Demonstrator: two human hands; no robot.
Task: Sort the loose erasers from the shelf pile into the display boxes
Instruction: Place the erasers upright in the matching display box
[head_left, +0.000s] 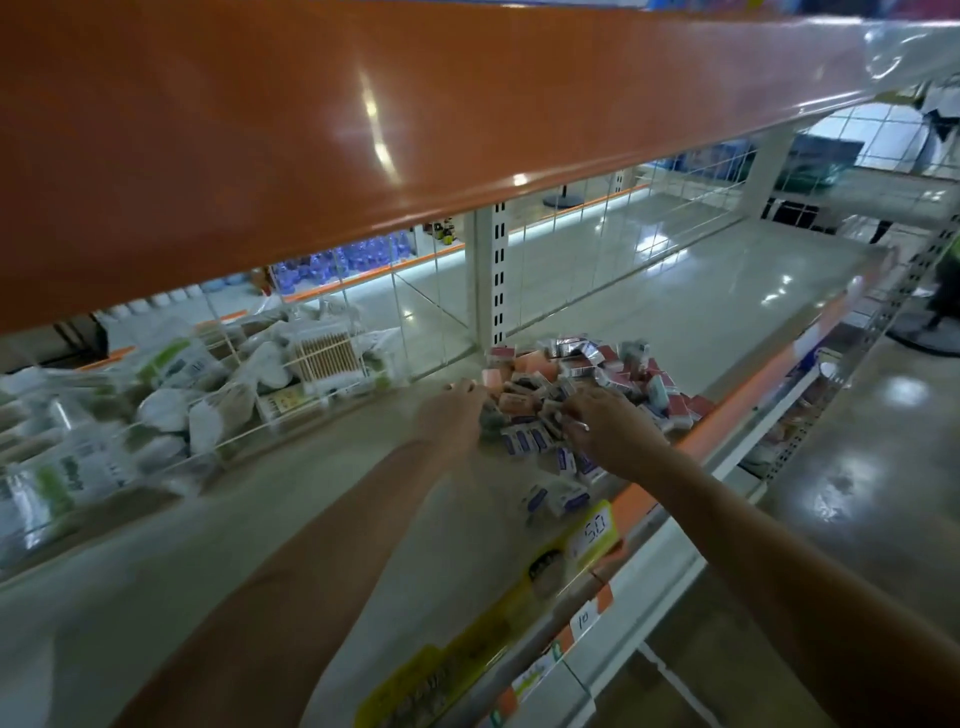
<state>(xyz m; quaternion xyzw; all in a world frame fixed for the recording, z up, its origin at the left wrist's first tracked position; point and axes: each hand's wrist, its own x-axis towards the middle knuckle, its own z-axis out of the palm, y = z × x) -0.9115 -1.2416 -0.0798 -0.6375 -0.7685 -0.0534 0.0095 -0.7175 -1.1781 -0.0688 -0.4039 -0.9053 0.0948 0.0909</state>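
Cotton-swab box — price tag.

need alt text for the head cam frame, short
Both hands, left hand and right hand, reach into a pile of loose erasers on a store shelf, fingers among the small packets. Bagged goods sit to the left behind a clear divider; an orange shelf edge fills the top.

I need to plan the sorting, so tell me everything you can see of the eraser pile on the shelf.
The eraser pile is a loose, jumbled heap of small wrapped blocks on the pale shelf, near its orange front edge. Sleeves look red-and-white, blue-and-white and salmon pink; some wrappers glint. A few blue-and-white ones lie strayed toward the price tag. The left hand rests at the heap's left edge; the right hand reaches into it, fingers among the blocks. The picture is blurred, so print is unreadable.
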